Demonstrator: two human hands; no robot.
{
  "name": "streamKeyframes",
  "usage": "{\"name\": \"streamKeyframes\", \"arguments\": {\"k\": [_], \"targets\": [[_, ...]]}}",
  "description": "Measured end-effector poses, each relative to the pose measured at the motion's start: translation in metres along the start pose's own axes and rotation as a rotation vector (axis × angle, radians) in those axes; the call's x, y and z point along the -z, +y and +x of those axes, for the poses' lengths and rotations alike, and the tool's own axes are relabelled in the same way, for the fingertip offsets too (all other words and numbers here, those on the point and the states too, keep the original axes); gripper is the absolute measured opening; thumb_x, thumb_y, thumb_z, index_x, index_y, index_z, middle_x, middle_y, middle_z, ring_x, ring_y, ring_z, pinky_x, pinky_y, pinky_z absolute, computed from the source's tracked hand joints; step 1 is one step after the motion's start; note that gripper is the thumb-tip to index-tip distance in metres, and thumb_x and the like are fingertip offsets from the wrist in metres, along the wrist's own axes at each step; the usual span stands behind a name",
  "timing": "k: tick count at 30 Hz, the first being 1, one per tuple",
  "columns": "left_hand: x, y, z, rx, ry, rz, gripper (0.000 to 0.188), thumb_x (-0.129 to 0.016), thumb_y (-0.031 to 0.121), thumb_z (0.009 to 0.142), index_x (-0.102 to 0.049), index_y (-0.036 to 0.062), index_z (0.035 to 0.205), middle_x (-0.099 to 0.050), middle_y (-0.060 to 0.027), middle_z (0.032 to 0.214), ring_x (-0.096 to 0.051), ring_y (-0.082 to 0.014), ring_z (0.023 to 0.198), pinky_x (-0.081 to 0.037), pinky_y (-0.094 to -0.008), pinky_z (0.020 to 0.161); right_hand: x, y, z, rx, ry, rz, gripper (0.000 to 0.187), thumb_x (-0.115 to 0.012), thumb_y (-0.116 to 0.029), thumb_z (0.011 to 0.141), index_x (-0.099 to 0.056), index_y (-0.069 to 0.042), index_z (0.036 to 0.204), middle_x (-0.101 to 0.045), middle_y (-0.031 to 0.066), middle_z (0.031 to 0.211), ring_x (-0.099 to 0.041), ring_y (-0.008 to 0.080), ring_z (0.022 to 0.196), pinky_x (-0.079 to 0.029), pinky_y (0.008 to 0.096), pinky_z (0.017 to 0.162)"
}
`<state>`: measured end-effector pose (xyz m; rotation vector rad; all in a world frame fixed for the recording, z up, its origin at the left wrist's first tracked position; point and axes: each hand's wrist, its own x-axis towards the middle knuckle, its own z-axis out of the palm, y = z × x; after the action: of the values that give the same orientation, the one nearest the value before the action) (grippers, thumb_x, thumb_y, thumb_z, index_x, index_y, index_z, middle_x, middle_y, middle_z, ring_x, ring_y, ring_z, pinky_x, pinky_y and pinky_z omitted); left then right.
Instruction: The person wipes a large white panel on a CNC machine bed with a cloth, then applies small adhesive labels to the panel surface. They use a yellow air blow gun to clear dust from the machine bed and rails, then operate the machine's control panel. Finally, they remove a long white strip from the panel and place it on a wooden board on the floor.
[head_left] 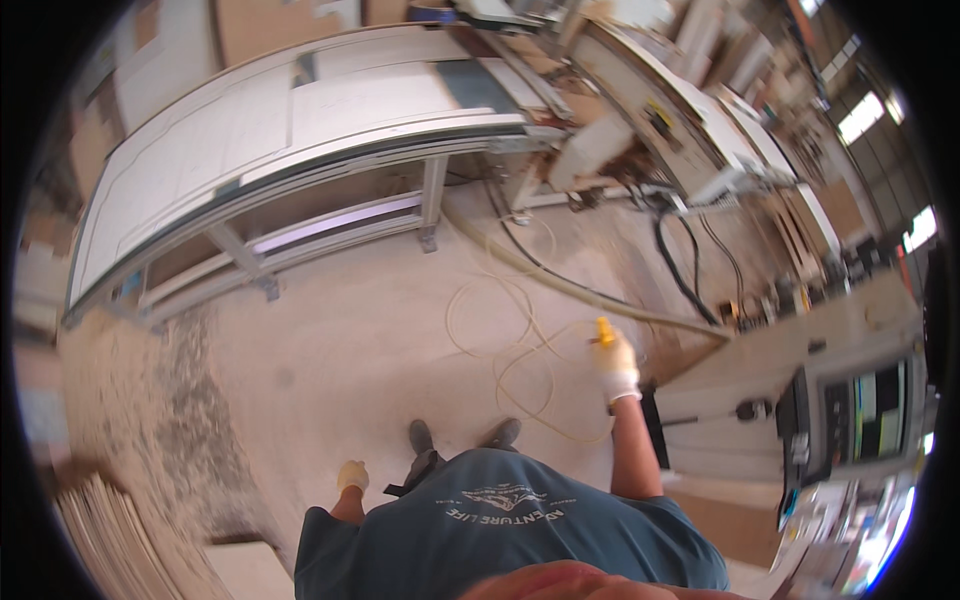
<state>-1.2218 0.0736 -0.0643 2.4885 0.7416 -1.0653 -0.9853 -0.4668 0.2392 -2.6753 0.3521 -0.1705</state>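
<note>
My right hand [615, 366], in a pale glove with a white cuff, is closed around a small yellow air blow gun [604, 332]. It is held out in front of me on the right, above the floor. A thin clear hose [535, 345] lies in loose loops on the floor and runs close to that hand; where it joins is unclear. My left hand [352, 475], also gloved, hangs low at my left side near no object. Its fingers are too small and blurred to make out.
A long worktable [340, 100] with white panels stands ahead and left. To its right is a machine [650, 100]. A thick hose [590, 295] crosses the floor toward a control cabinet [740, 430] with a screen [875, 415]. Stacked boards [125, 530] stand at lower left.
</note>
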Motion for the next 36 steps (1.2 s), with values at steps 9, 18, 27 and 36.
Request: {"name": "streamKeyframes", "arguments": {"k": [9,18,27,36], "targets": [[0.082,0.162,0.039,-0.513,0.296,-0.034,0.041,-0.052,0.037,0.101,-0.073,0.0018,0.102,-0.072,-0.0231,0.11,-0.069,-0.0403,0.106,-0.053,-0.0494,0.091,0.047,0.137,-0.129,-0.447,0.134,0.069,0.032,-0.072,-0.026,0.088,-0.064,-0.006,0.112,-0.071,0.0252,0.103,-0.066,0.0464,0.101,-0.053,0.052,0.085],[-0.005,0.445,-0.143,-0.9,-0.452,-0.119,0.027,-0.069,0.026,0.094,-0.073,0.0014,0.106,-0.076,-0.0105,0.091,-0.072,-0.0281,0.089,-0.055,-0.0402,0.082,0.081,0.178,-0.237,-0.484,0.11,0.4,0.034,-0.068,-0.028,0.092,-0.061,-0.009,0.119,-0.071,0.024,0.108,-0.067,0.0455,0.104,-0.052,0.051,0.09],[-0.172,0.504,-0.388,-1.612,-0.907,0.386,0.039,-0.067,0.039,0.096,-0.067,0.0008,0.106,-0.071,-0.012,0.093,-0.069,-0.0271,0.086,-0.055,-0.04,0.08,0.174,0.226,-0.298,-0.418,0.733,0.629,0.035,-0.074,-0.018,0.086,-0.059,-0.005,0.116,-0.069,0.0233,0.099,-0.069,0.0421,0.094,-0.055,0.0449,0.08],[-0.184,0.522,-0.42,-1.849,-0.996,0.743,0.038,-0.069,0.042,0.095,-0.066,0.007,0.109,-0.071,-0.0152,0.108,-0.069,-0.0335,0.099,-0.054,-0.0438,0.088,0.22,0.23,-0.359,-0.308,0.463,0.45,0.07,-0.089,-0.038,0.072,-0.058,0.0,0.122,-0.07,0.0183,0.093,-0.072,0.0376,0.084,-0.057,0.043,0.075]]}}
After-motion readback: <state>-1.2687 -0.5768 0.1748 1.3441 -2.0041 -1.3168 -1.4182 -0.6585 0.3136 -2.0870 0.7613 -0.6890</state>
